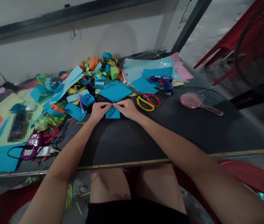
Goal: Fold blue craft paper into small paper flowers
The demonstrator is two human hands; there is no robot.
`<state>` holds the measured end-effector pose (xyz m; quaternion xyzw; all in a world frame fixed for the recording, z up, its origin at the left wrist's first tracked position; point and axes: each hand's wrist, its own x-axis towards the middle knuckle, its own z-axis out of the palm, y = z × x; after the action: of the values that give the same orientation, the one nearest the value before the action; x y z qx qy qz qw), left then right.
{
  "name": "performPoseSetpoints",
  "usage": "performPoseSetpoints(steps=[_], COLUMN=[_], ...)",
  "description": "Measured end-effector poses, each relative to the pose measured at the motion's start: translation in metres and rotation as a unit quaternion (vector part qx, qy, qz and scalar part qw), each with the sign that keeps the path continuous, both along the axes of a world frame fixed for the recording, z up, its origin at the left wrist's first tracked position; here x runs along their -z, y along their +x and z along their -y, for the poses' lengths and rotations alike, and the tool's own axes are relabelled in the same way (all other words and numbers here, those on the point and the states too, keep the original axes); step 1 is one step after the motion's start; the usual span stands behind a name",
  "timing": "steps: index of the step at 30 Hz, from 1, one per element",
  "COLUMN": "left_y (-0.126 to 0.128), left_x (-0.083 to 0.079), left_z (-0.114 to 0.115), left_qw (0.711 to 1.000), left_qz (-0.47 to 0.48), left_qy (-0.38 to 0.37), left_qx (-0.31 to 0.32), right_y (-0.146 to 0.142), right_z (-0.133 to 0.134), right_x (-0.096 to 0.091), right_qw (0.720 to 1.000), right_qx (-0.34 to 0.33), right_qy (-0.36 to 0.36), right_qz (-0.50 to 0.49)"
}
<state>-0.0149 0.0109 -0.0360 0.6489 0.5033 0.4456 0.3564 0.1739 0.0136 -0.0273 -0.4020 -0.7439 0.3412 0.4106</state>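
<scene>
My left hand (99, 111) and my right hand (126, 109) meet at the middle of the dark table. Thumbs and fingertips of both are pinched on a small piece of folded blue paper (113, 113), whose lower part shows below the fingers. Just beyond it lies a larger blue paper sheet (115, 91). To the right of my right hand rest scissors (148, 102) with one yellow and one red handle. Left of my left hand are a blue paper piece (75, 112) and a purple pen-like stick (81, 104).
Folded paper pieces (94, 63) in orange, green and blue are heaped at the back. A blue glue gun (162, 82) and a pink hairbrush (194, 101) lie to the right. At left are a purple device (32, 145) and a white plug (44, 151). A fan (260, 46) stands at far right.
</scene>
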Motion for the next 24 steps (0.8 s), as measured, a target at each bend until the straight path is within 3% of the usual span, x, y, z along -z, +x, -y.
performPoseSetpoints(steps=[6, 16, 24], left_y=[0.0012, -0.0013, 0.0029], left_x=[-0.0012, -0.0014, -0.0024], left_z=[-0.0006, 0.0014, 0.0036], left_qw=[1.0, 0.999, 0.999], left_qz=[-0.016, -0.032, -0.004], left_qy=[-0.006, 0.013, 0.018], left_qx=[0.013, -0.002, -0.051], right_y=[-0.002, -0.0011, -0.0013], right_z=[-0.0016, -0.0043, -0.0045], right_x=[0.0031, 0.0053, 0.0082], right_qw=[0.999, 0.999, 0.996], right_qx=[0.012, -0.016, -0.014], right_qy=[-0.048, -0.047, -0.078], right_qz=[0.007, 0.02, -0.037])
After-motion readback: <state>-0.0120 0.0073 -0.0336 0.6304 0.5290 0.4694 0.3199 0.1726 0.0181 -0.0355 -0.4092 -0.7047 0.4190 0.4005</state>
